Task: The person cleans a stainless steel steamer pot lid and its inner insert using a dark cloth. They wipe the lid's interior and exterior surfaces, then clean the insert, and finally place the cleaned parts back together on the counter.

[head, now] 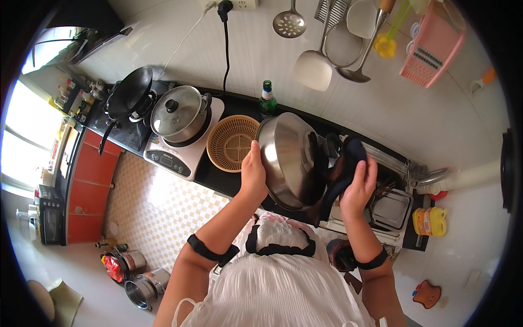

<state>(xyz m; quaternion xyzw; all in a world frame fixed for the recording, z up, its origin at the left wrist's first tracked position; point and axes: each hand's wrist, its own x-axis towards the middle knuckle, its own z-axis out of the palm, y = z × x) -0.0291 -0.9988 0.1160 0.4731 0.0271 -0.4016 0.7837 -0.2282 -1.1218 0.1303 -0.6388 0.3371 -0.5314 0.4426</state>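
Note:
My left hand (254, 175) grips the rim of a large stainless steel basin (282, 157). The basin is tilted on its side above the worktop, its outer face and base turned to the right. A dark cloth (352, 163) hangs from my right hand (358, 189), which pinches it between thumb and fingers beside the basin's base. Dark reflections on the steel make it hard to tell whether the cloth touches it. Left of the basin, a tan plastic strainer basket (233, 143) stands on the black counter. Behind the basin is a green glass bottle (267, 100).
A lidded pot (179, 112) sits on an induction cooker (167, 161), with a black wok (130, 94) on the gas hob beyond. At right are a metal tray (392, 209) in the sink area and a yellow jug (430, 221). Utensils, including a turner (312, 69), hang on the wall.

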